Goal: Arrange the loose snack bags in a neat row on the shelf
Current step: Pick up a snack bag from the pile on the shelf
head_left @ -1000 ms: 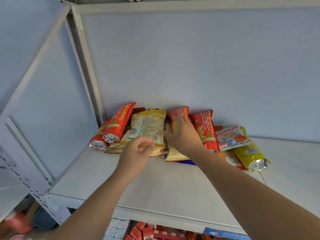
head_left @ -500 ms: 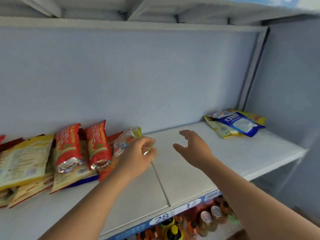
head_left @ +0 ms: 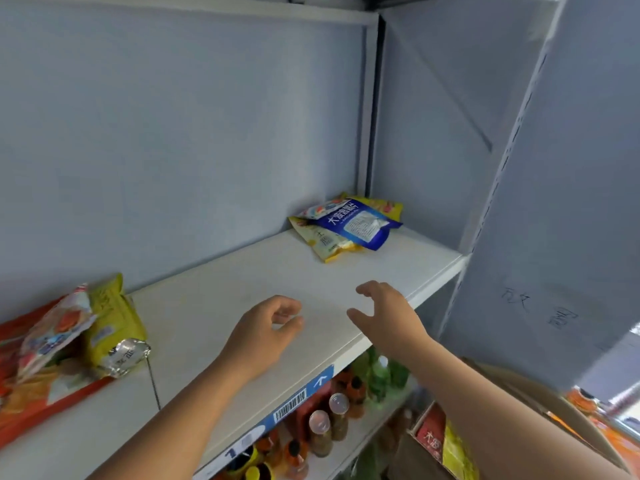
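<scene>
A small heap of snack bags lies in the far right corner of the white shelf [head_left: 242, 292]: a blue bag [head_left: 360, 225] on top of a yellow bag [head_left: 320, 242]. At the left edge lies another pile, with a green-yellow bag [head_left: 110, 327], a pale printed bag [head_left: 55, 332] and red bags [head_left: 24, 403] under them. My left hand [head_left: 265, 336] hovers over the bare middle of the shelf, fingers loosely curled, holding nothing. My right hand [head_left: 384, 317] is beside it, fingers spread, empty, short of the blue bag.
The shelf's back panel and right side wall [head_left: 433, 133] close it in. A blue price strip [head_left: 294, 403] runs along the front edge. Bottles [head_left: 322, 431] stand on the shelf below. A cardboard box [head_left: 446, 441] with more bags is at the lower right.
The view has swung right, from the left pile to the right corner. My left hand has left the left pile's bags; both hands have moved right over the bare shelf.
</scene>
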### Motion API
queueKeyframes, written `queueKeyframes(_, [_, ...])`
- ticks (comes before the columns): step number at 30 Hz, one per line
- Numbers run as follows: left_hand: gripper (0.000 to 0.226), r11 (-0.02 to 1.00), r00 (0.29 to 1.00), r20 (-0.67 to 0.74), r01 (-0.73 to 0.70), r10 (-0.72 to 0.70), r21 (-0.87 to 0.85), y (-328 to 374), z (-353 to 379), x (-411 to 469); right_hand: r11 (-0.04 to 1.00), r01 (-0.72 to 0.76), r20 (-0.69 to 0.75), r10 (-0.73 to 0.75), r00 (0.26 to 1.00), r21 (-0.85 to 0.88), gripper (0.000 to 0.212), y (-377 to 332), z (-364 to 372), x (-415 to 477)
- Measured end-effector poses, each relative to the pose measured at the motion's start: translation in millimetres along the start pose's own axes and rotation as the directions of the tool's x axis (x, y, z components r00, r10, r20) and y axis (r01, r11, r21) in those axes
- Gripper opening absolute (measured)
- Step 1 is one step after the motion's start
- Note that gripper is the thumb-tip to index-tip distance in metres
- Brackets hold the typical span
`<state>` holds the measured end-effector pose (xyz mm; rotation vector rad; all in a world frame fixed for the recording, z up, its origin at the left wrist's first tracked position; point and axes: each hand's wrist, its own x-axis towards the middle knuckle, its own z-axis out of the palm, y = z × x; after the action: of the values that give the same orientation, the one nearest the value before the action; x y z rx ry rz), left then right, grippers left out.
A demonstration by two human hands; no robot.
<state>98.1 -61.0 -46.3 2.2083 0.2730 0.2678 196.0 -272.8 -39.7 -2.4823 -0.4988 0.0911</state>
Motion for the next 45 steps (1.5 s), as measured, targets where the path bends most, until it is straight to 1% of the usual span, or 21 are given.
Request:
queueKeyframes(7, [0.016,1.0,1.0,0.029,0.006,-0.006,-0.025,-4,16,66,0.989,-0.038,-0.01,0.037,0.999,-0.144,0.054,22,0,69])
queueKeyframes(9, [0.015,0.999,1.0,0.025,0.014,-0.013,-0.038,-8,16,89,0.981,-0.046,-0.033,0.04,0.999,-0.19,0.058,22,-1,95])
queueKeyframes(12, [0.013,0.998,1.0,0.025,0.016,-0.015,-0.065,-11,16,122,0.95,-0.057,-0.058,0.04,0.997,-0.307,0.065,20,3,136])
queueKeyframes(15, [0.016,0.999,0.998,0.068,0.016,-0.013,-0.046,-14,16,146,0.914,-0.081,-0.068,0.059,0.996,-0.398,0.073,25,15,171])
queueKeyframes(17, [0.017,0.998,0.996,0.089,0.027,-0.022,-0.049,-17,15,157,0.903,-0.111,-0.063,0.094,0.994,-0.416,0.082,32,21,193])
queueKeyframes(19, [0.016,0.998,0.995,0.094,0.032,-0.027,-0.052,-21,14,165,0.908,-0.135,-0.048,0.126,0.991,-0.396,0.09,37,23,213])
queueKeyframes(21, [0.014,0.998,0.995,0.092,0.038,-0.033,-0.046,-23,12,170,0.905,-0.128,-0.033,0.125,0.992,-0.406,0.093,41,23,231])
queueKeyframes(27, [0.009,0.997,0.997,0.063,0.053,-0.05,-0.054,-23,12,174,0.864,-0.065,-0.008,0.07,0.998,-0.499,0.078,52,16,253])
queueKeyframes(30, [0.007,0.997,0.997,0.042,0.059,-0.057,-0.047,-18,17,176,0.864,-0.045,0.011,0.058,0.998,-0.502,0.073,59,11,246])
queueKeyframes(33, [0.007,0.996,0.999,0.015,0.05,-0.049,-0.07,-7,25,181,0.877,-0.025,-0.029,0.013,1.0,-0.48,0.064,68,2,226])
queueKeyframes(36, [0.008,0.986,0.998,0.018,0.066,-0.064,-0.153,8,36,189,0.926,-0.03,-0.124,-0.018,0.992,-0.376,0.056,78,-16,201])
queueKeyframes(38, [0.008,0.975,0.997,0.012,0.077,-0.076,-0.21,20,43,196,0.967,-0.055,-0.185,0.008,0.983,-0.25,0.049,86,-32,189])
queueKeyframes(39, [0.009,0.966,0.997,0.01,0.081,-0.081,-0.245,26,46,199,0.988,-0.055,-0.197,0.026,0.98,-0.145,0.044,89,-40,185])
queueKeyframes(40, [0.011,0.958,0.996,0.011,0.085,-0.086,-0.275,32,49,201,0.999,-0.038,-0.2,0.037,0.979,-0.001,0.035,90,-48,181])
queueKeyframes(41, [0.014,0.949,0.996,0.009,0.087,-0.088,-0.302,38,52,201,0.984,-0.013,-0.197,0.048,0.979,0.179,0.025,90,-57,177])
queueKeyframes(42, [0.017,0.943,0.996,0.007,0.081,-0.084,-0.324,44,55,202,0.924,0.004,-0.176,0.069,0.982,0.384,0.017,87,-65,173])
queueKeyframes(43, [0.02,0.932,0.997,0.0,0.074,-0.079,-0.356,50,57,204,0.814,-0.001,-0.126,0.091,0.988,0.58,0.015,83,-72,168])
queueKeyframes(44, [0.022,0.918,0.997,-0.002,0.064,-0.071,-0.391,55,58,205,0.664,-0.039,-0.038,0.1,0.994,0.746,0.016,79,-77,163])
queueKeyframes(45, [0.022,0.899,0.999,0.006,0.051,-0.054,-0.435,61,59,205,0.503,-0.094,0.056,0.09,0.994,0.859,0.018,77,-80,159])
